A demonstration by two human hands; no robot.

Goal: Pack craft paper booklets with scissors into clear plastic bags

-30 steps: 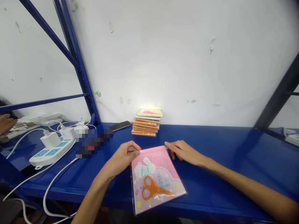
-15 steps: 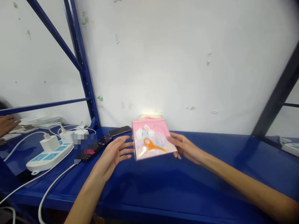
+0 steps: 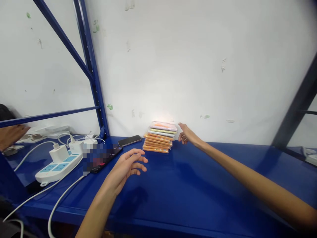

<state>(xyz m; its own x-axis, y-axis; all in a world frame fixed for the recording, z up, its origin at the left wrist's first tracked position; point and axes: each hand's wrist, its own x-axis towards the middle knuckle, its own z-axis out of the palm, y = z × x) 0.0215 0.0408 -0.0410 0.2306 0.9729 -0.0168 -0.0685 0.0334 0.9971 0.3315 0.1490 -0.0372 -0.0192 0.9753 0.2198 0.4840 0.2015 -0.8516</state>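
Observation:
A stack of flat orange-edged packets point(image 3: 157, 140) stands on the blue steel shelf point(image 3: 198, 185) against the wall. The top packet point(image 3: 163, 126) is pale, with a pink and orange print. My right hand point(image 3: 185, 134) is just to the right of the stack, fingers apart and holding nothing. It looks very close to the stack, but I cannot tell whether it touches. My left hand point(image 3: 126, 166) is open and empty above the shelf. Nearest to it is a black smartphone point(image 3: 106, 158), lying with its screen lit and partly blurred out.
A second phone point(image 3: 129, 140) lies behind that one. To the left are a white power strip point(image 3: 58, 169) with white chargers point(image 3: 58, 154) and cables. A co-worker's hand point(image 3: 10, 136) is at the far left edge. Blue shelf uprights point(image 3: 91, 66) stand before the white wall.
The pink packet with the scissors, held up earlier, is no longer in my hands and a packet now tops the stack. My right hand has moved further back, and my left hand has stayed open.

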